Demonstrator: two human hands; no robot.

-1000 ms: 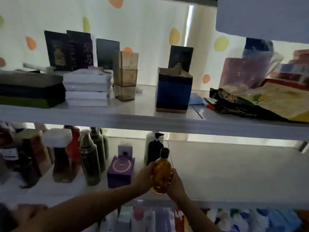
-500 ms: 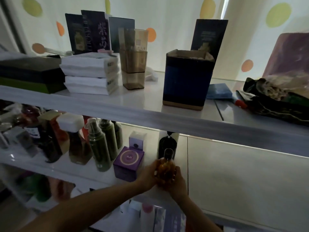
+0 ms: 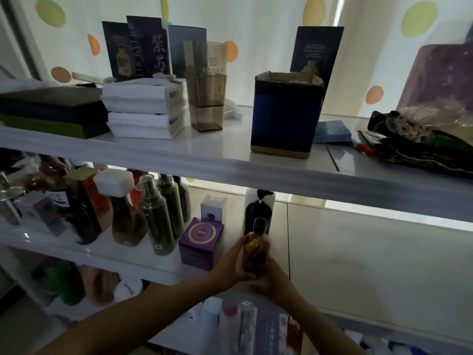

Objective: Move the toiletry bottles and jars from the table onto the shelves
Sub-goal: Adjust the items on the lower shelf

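An amber bottle (image 3: 256,249) with a dark cap stands upright at the front edge of the middle shelf (image 3: 358,265). My left hand (image 3: 227,265) wraps its left side and my right hand (image 3: 271,280) cups its lower right; both grip it. Just behind it stands a black pump bottle (image 3: 257,211). A purple box (image 3: 201,243) sits immediately to the left. I cannot tell whether the bottle's base touches the shelf.
Left of the purple box stand green spray bottles (image 3: 158,216) and several other bottles. The top shelf holds a blue carton (image 3: 285,114), stacked white boxes (image 3: 146,108) and a bag (image 3: 422,139). Right of the amber bottle the middle shelf is bare. More bottles (image 3: 230,326) stand on the shelf below.
Both hands have carried the amber bottle forward and lower onto the middle shelf, closer to the black pump bottle. My view has moved nearer to the shelves.
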